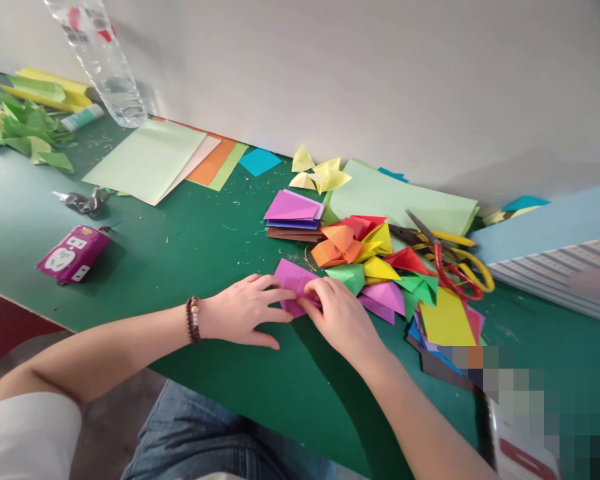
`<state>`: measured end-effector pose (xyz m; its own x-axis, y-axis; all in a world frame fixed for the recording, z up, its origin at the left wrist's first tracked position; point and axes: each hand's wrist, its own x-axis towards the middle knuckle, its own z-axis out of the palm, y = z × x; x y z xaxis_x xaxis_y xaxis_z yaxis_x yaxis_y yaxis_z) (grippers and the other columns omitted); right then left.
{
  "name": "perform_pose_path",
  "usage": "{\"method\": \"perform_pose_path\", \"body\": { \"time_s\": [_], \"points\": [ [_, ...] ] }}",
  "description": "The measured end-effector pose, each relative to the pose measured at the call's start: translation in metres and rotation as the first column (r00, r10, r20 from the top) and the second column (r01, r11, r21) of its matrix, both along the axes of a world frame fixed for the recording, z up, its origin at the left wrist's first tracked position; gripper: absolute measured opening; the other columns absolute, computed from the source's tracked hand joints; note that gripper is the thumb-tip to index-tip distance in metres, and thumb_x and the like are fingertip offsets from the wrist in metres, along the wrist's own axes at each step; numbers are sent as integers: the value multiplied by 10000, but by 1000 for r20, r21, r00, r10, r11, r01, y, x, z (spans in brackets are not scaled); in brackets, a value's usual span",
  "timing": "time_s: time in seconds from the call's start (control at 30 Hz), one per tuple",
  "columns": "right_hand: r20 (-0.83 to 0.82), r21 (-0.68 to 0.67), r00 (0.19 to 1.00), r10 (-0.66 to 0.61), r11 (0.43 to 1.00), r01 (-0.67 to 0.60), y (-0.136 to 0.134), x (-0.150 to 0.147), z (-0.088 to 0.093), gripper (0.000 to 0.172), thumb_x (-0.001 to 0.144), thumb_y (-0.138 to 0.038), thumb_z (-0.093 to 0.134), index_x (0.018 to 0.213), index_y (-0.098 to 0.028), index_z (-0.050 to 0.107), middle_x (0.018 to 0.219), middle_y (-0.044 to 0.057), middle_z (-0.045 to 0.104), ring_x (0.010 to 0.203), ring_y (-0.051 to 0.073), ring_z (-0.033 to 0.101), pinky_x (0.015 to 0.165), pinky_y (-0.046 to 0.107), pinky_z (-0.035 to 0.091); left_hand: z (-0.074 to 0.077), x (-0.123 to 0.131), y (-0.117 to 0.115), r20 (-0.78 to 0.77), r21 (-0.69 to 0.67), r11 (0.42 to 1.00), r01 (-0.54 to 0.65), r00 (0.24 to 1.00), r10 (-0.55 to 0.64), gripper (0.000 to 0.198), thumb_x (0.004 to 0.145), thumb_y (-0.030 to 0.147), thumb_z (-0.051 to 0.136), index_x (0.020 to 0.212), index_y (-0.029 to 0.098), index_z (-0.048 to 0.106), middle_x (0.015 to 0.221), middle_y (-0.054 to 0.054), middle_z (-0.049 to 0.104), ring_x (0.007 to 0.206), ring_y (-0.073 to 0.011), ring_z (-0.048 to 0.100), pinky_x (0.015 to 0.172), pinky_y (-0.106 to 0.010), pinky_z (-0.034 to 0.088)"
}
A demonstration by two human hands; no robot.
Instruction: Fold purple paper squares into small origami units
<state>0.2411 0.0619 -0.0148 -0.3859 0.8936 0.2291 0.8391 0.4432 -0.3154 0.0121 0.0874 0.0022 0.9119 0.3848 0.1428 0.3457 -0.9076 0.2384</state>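
A small sheet of purple paper (291, 273) lies on the green table in front of me. My left hand (250, 308) rests at its left edge with fingers spread, the fingertips touching the paper. Thumb and fingers of my right hand (333, 310) pinch the paper's right part, where a fold seems to be; the fingers partly hide it. Just beyond the hands sits a stack of folded papers (294, 208), purple on top and brown below. Folded pieces in orange (337, 245), green (347, 277) and other colours lie close to my right hand.
Scissors (443, 257) with red and yellow handles lie at the right, near a yellow sheet (447, 319). Pale green sheets (145, 160), a water bottle (115, 87), a glue stick (83, 117) and a purple power socket (73, 253) are at the left. A wall (330, 67) bounds the table's back.
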Motion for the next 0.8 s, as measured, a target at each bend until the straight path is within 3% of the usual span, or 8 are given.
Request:
{"method": "perform_pose_path", "body": {
  "time_s": [0.2, 0.5, 0.8],
  "points": [
    [92, 122, 995, 44, 991, -55, -1, 2, -2, 200, 948, -280, 500, 770, -197, 538, 760, 47, 562, 745, 201, 549, 677, 325, 433, -6, 1, 4, 19, -34, 999, 29, 999, -28, 483, 860, 591, 546, 1192, 248, 617, 1385, -89, 501, 1235, -317, 421, 981, -461, 382],
    [172, 306, 977, 130, 935, -178, -3, 3, -4, 229, 946, -210, 507, 722, -190, 551, 668, 22, 540, 675, 171, 510, 660, 309, 375, -2, 1, 6, -17, -77, 996, 42, 999, -44, 487, 876, 585, 527, 1217, 244, 591, 1430, -65, 483, 1276, -319, 377, 1004, -465, 339],
    [149, 282, 973, 178, 935, -214, -7, 1, -4, 271, 949, -211, 505, 680, -186, 527, 628, 6, 519, 625, 154, 491, 637, 297, 369, 4, 3, 6, -13, -149, 989, 4, 1000, -6, 554, 815, 588, 617, 1219, 214, 558, 1357, -89, 549, 1244, -299, 410, 974, -415, 366]
  ]
}}
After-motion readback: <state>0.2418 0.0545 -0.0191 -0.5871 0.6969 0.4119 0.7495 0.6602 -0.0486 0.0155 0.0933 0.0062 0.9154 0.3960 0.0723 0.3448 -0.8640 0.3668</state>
